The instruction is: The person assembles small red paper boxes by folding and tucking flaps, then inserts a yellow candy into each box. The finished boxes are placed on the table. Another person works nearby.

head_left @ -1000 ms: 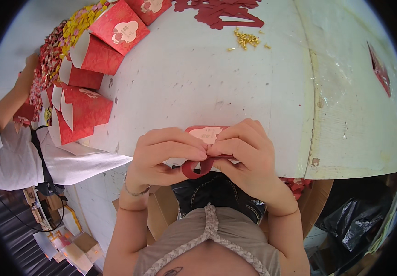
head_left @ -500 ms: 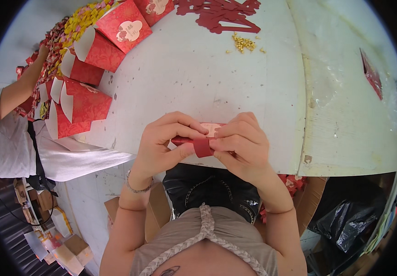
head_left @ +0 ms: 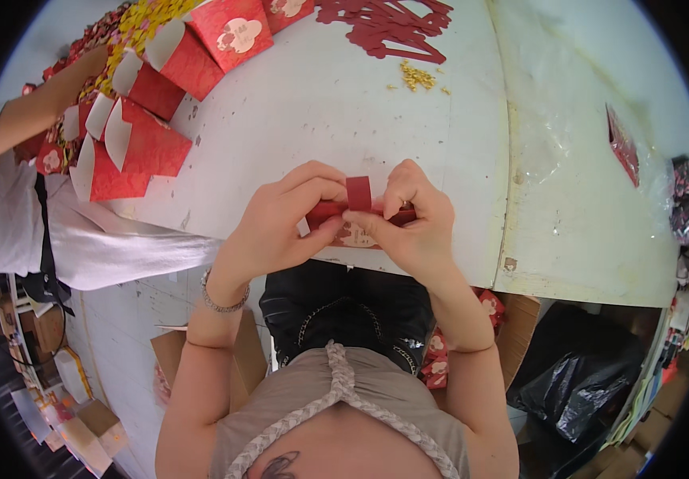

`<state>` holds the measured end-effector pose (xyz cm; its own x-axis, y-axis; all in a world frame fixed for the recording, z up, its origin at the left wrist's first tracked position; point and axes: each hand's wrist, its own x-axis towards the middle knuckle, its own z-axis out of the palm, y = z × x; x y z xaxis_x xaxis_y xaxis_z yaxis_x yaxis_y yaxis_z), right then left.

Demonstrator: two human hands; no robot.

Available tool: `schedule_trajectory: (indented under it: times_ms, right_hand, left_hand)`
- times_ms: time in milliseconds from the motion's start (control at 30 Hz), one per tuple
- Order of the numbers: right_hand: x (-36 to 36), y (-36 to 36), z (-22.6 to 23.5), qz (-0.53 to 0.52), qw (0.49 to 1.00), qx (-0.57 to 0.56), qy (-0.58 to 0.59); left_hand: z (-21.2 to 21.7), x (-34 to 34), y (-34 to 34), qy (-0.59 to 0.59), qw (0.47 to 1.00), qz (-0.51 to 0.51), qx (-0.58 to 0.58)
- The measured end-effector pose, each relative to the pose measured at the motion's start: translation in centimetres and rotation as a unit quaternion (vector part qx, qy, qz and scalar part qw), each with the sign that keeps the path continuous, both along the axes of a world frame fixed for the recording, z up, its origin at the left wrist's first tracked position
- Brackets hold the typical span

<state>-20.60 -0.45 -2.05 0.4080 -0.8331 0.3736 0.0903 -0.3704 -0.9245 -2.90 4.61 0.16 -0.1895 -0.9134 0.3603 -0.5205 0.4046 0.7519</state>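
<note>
At the table's near edge, both my hands are around a small red paper box with a pale flower-shaped label facing me. My left hand is closed on the box's left end, fingers behind and thumb in front. A dark red paper strip stands up from the top of the box, between the hands. My right hand pinches at the right side, its thumb reaching to the foot of the strip. A small glint shows by its curled fingers; I cannot tell what it is.
Far on the white table lie a pile of dark red strips and small gold studs. Open red boxes stand at left near heaped wrapped sweets, where a co-worker's arm reaches. A flat red packet lies right.
The strip, which hung over the near side, now points up and away. The box has turned so its label faces me. My right hand's grip has shifted, and the co-worker's arm has moved.
</note>
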Motion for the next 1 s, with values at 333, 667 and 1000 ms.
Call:
schedule_trajectory:
  times_ms: [333,667,1000]
  right_hand:
    - [0.1,2.2,0.9,-0.048,0.998,0.038,0.000]
    - [-13.3,2.4,9.5,0.143,0.803,-0.130,0.563]
    - [0.1,-1.0,-4.2,-0.022,0.984,-0.139,0.107]
  left_hand:
    - [-0.3,0.7,2.5,0.012,1.000,-0.012,-0.006]
    - [1.2,13.1,3.4,-0.457,0.712,0.482,-0.230]
    - [-0.5,-3.0,0.1,-0.024,0.921,0.240,-0.307]
